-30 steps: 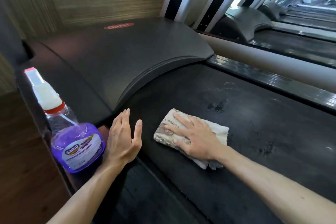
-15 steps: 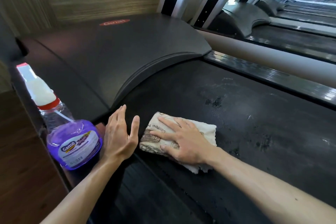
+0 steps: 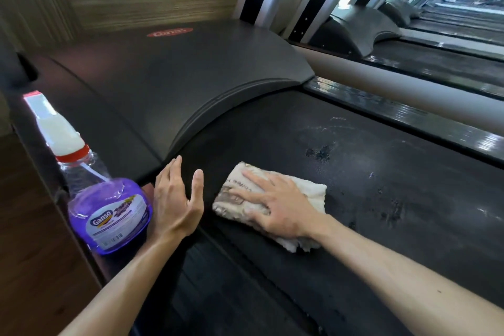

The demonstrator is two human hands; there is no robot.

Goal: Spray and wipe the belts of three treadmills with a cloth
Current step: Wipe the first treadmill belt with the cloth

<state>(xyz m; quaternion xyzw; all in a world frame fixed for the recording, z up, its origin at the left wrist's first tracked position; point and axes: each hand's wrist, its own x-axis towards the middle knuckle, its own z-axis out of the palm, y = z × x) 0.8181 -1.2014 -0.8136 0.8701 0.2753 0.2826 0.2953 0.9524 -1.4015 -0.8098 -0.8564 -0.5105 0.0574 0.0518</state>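
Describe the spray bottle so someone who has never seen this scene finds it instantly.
Start at the nearest treadmill's black belt; on its left side rail, beside the open left hand, stands the spray bottle. It is the only clear container there, with purple liquid, a white trigger head, a red collar and a Ganso label.

The right hand [image 3: 281,204] lies flat with spread fingers on a folded, printed cloth [image 3: 308,194], pressing it onto the dark treadmill belt [image 3: 381,199], which shows wet blotches and pale scuffs to the right of the cloth. The left hand [image 3: 174,199] rests with straight fingers at the belt's left edge, between the cloth and a spray bottle [image 3: 109,213] of purple liquid standing upright on the side rail [image 3: 218,281], just below the curved black motor cover [image 3: 177,76]
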